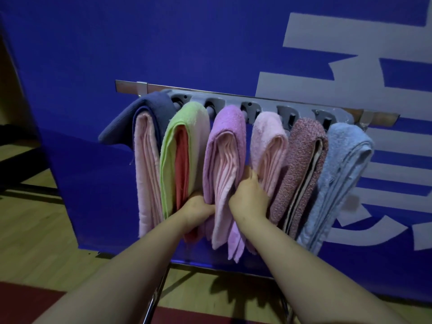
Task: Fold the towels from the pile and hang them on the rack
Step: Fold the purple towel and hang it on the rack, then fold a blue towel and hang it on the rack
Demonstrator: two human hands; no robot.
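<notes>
1. Lower centre: the left hand [198, 206] and right hand [249, 197] flank the lilac towel [224, 146]. Each is curled onto one side of it and grips it, with the fingertips hidden in the folds.
2. That towel hangs folded at mid-frame, third from the left on the grey rack [264, 109].
3. Touching it are a green towel [180, 136] and a pale pink towel [268, 136].
4. Further out hang a navy towel [154, 101] at left and a mottled mauve towel [301, 146] and a light blue towel [346, 150] at right.
5. Behind stands a blue banner [187, 43] with white lettering, and wooden floor [35, 218] shows at lower left.
</notes>
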